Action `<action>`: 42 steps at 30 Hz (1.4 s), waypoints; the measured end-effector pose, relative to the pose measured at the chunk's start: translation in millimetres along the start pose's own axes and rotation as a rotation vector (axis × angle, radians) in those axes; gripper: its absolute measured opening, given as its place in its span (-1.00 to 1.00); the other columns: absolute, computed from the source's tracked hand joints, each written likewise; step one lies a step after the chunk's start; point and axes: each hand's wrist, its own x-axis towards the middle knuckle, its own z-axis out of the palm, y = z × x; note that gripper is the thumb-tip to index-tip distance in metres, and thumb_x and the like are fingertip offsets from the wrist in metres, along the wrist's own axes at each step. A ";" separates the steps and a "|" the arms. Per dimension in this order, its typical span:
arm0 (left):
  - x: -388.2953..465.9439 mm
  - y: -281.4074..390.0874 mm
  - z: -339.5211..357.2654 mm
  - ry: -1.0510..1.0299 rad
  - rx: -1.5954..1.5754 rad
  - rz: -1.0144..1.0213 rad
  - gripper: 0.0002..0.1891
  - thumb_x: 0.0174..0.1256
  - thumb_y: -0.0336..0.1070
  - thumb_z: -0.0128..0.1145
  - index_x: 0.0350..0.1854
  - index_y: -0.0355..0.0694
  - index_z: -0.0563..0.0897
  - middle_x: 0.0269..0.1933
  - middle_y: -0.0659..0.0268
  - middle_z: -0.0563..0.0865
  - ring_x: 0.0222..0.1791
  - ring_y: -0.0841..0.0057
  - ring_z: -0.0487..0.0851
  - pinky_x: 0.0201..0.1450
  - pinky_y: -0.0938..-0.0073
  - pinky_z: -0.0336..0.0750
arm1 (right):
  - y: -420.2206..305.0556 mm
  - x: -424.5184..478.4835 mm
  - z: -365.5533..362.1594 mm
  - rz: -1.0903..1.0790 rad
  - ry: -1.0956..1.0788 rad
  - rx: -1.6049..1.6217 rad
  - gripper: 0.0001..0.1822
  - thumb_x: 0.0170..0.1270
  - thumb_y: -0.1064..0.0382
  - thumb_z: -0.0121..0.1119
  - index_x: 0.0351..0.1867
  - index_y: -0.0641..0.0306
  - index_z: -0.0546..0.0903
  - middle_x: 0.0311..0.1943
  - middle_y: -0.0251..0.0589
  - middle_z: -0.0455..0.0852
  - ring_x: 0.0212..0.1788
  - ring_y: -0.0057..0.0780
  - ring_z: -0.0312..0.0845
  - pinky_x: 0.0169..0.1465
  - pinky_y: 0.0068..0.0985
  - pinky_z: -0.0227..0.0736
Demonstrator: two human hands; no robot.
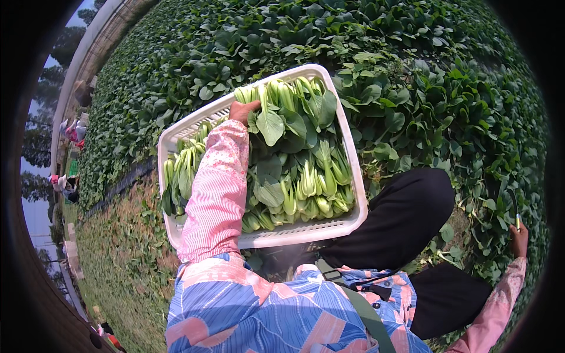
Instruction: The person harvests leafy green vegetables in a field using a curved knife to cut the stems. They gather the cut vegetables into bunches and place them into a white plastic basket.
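Note:
A white plastic crate (359,194) with slotted walls stands before me, holding rows of cut bok choy (309,181) with pale stems and dark green leaves. My left hand (243,111), in a pink sleeve, reaches into the crate's far side and is closed around bok choy stems; the fingers are partly hidden by leaves. Far out at the right, beside the growing plants, my right hand (519,236) grips the handle of a sickle (517,216) with a dark curved blade. The blade points away from me among the leaves.
Dense leafy greens (476,97) grow beyond and right of the crate. Cut ground with scattered leaves (132,238) lies left. My bent knee (415,212) is close to the crate's right corner. Several people (70,130), a green crate (73,167) and a fence are far left.

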 end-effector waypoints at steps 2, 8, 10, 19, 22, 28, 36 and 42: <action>13.9 -5.1 -4.7 0.005 0.098 -0.010 -0.78 -0.11 -0.39 0.34 -0.42 -0.41 0.66 -0.43 0.24 0.69 -0.51 0.53 0.64 -0.43 0.52 0.51 | -3.3 0.3 2.1 -0.009 -0.011 0.002 -0.86 0.10 0.31 0.10 -0.54 0.20 0.39 -0.66 -0.57 0.26 -0.63 -0.79 0.07 -0.57 -0.69 -0.02; 47.5 -30.9 -31.6 0.094 0.354 0.115 -0.70 0.03 -0.25 0.29 -0.23 -0.34 0.63 -0.40 0.26 0.68 -0.43 0.52 0.64 -0.40 0.52 0.49 | -45.6 -9.6 18.0 -0.033 -0.004 -0.051 -0.87 0.06 0.32 0.08 -0.57 0.21 0.39 -0.68 -0.56 0.27 -0.64 -0.77 0.10 -0.56 -0.69 0.01; 24.2 -7.8 -12.3 -0.140 0.029 0.005 -0.62 0.02 -0.19 0.29 -0.19 -0.36 0.59 -0.35 0.25 0.66 -0.41 0.50 0.63 -0.35 0.52 0.51 | -56.8 -17.4 1.3 0.017 -0.010 -0.098 -0.88 0.08 0.31 0.09 -0.54 0.22 0.42 -0.66 -0.55 0.30 -0.61 -0.76 0.14 -0.53 -0.69 0.04; -23.6 34.4 -9.1 0.284 0.933 0.861 -0.21 0.17 -0.03 0.13 0.31 -0.38 0.08 0.27 -0.08 0.21 0.30 0.07 0.18 0.34 0.26 0.06 | 4.6 -6.6 -3.6 0.002 -0.033 -0.217 -0.84 0.10 0.30 0.09 -0.56 0.18 0.37 -0.65 -0.56 0.27 -0.60 -0.78 0.12 -0.54 -0.68 0.05; -30.4 30.8 9.2 -0.146 0.923 0.884 -0.30 0.25 -0.05 0.00 0.33 -0.32 0.10 0.30 -0.04 0.23 0.34 0.10 0.15 0.37 0.28 -0.02 | 13.8 -6.7 -4.7 0.045 -0.032 -0.215 -0.83 0.09 0.30 0.10 -0.57 0.17 0.36 -0.66 -0.57 0.26 -0.60 -0.78 0.10 -0.54 -0.68 0.04; -31.1 -5.8 28.7 -0.300 1.175 0.989 -0.34 0.28 0.00 -0.15 0.34 -0.30 0.10 0.33 0.02 0.20 0.36 0.10 0.12 0.37 0.24 -0.03 | 6.3 -16.4 11.2 0.182 -0.052 -0.064 -0.87 0.08 0.34 0.12 -0.51 0.19 0.40 -0.64 -0.54 0.32 -0.60 -0.75 0.16 -0.52 -0.67 0.07; -26.8 -22.3 39.8 -0.226 1.269 1.042 -0.41 0.35 -0.07 -0.27 0.35 -0.28 0.09 0.35 0.04 0.19 0.36 0.15 0.13 0.36 0.24 -0.03 | -61.8 -27.0 25.3 0.249 -0.028 -0.281 -0.83 0.07 0.25 0.14 -0.49 0.24 0.42 -0.66 -0.48 0.37 -0.62 -0.70 0.22 -0.56 -0.61 0.11; -22.2 14.4 12.2 -0.351 1.088 0.847 -0.37 0.35 0.01 -0.23 0.34 -0.32 0.14 0.33 0.03 0.24 0.35 0.18 0.16 0.36 0.30 -0.02 | -78.4 -24.2 30.9 0.108 0.068 -0.285 -0.87 0.08 0.27 0.10 -0.44 0.28 0.44 -0.62 -0.44 0.41 -0.57 -0.63 0.26 -0.46 -0.58 0.18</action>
